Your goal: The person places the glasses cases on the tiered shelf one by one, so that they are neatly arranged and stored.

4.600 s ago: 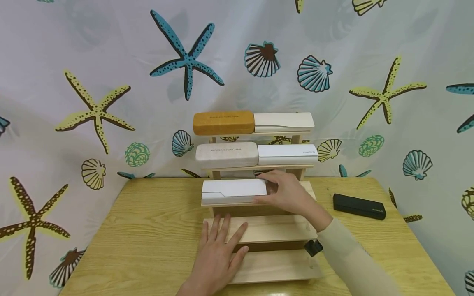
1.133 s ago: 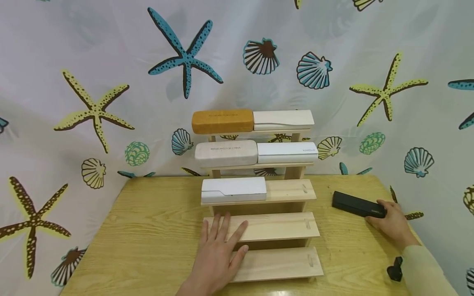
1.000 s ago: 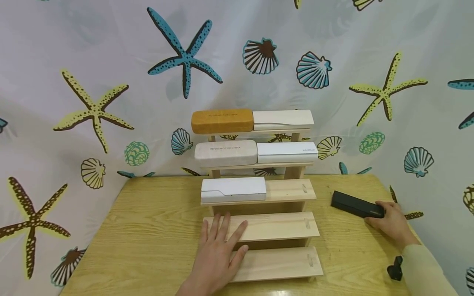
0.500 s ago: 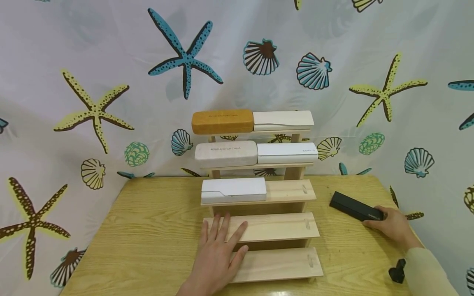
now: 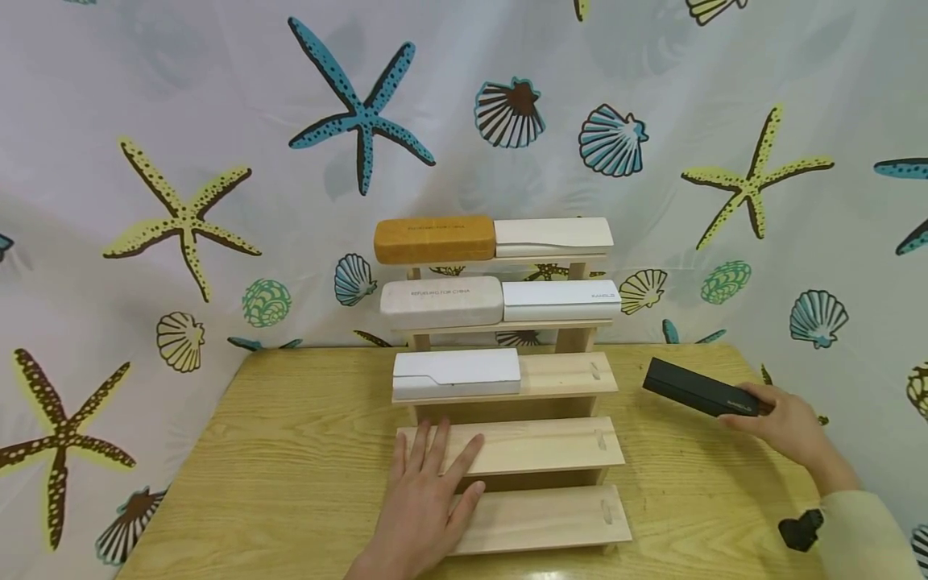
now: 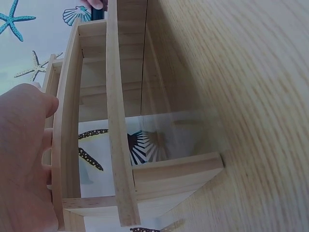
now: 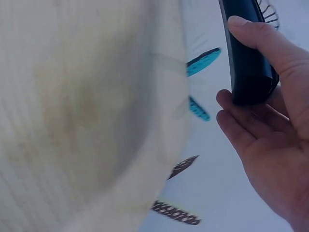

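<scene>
My right hand (image 5: 786,423) grips the near right end of a long black glasses case (image 5: 699,388) between thumb and fingers. The case is raised off the table at the right, with a shadow below it. In the right wrist view, the thumb presses one side of the black glasses case (image 7: 248,58) and fingers curl under its end. My left hand (image 5: 420,499) lies with spread fingers on the second-lowest step of a wooden tiered rack (image 5: 544,445). A white glasses case (image 5: 457,372) sits on the left of the rack's middle step, bare wood beside it.
On the top step are an orange-brown glasses case (image 5: 435,240) and a cream one (image 5: 553,237). Below them lie a light grey case (image 5: 442,300) and a white lettered case (image 5: 561,300). A patterned curtain (image 5: 239,105) hangs behind the wooden table (image 5: 290,451).
My right hand has left the rack's middle step, taken hold of the black glasses case and lifted it off the table. My left hand has stayed in place.
</scene>
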Demonstrator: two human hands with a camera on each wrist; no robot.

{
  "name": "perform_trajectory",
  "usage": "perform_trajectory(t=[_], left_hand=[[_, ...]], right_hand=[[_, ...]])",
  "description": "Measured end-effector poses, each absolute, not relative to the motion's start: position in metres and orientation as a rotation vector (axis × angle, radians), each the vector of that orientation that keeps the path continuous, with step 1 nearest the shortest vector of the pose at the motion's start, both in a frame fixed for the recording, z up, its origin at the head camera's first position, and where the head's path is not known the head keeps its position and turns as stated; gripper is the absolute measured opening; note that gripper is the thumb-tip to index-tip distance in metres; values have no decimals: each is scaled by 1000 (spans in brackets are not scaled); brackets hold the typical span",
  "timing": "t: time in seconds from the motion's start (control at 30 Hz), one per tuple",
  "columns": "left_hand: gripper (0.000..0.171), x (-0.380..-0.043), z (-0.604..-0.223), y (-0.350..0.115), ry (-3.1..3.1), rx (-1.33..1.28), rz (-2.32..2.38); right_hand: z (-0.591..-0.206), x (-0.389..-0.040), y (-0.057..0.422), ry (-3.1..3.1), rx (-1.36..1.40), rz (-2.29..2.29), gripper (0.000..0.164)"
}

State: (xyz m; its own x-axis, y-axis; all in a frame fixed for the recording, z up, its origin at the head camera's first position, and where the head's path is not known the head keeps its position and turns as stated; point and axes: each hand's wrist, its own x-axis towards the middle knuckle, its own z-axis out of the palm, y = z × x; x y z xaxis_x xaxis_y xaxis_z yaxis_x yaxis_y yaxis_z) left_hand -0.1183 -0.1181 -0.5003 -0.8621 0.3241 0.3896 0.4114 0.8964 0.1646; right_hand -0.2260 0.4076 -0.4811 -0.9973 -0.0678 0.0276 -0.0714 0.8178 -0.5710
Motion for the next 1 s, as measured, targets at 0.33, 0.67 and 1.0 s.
perform_trajectory(t=[0.33,0.67,1.0], left_hand=[[54,-118,-500,-118,-2720,-536,-352],[54,-118,-500,-117,-2715,-548,-358],[54,-119,-500,-117,-2719,-544,-373]], right_hand=[[-443,-220,386,-2948,200,1092,85],[-417,-212,372,-2923,301,1064,81],[-395,-211,346,-2922,432,994,81]])
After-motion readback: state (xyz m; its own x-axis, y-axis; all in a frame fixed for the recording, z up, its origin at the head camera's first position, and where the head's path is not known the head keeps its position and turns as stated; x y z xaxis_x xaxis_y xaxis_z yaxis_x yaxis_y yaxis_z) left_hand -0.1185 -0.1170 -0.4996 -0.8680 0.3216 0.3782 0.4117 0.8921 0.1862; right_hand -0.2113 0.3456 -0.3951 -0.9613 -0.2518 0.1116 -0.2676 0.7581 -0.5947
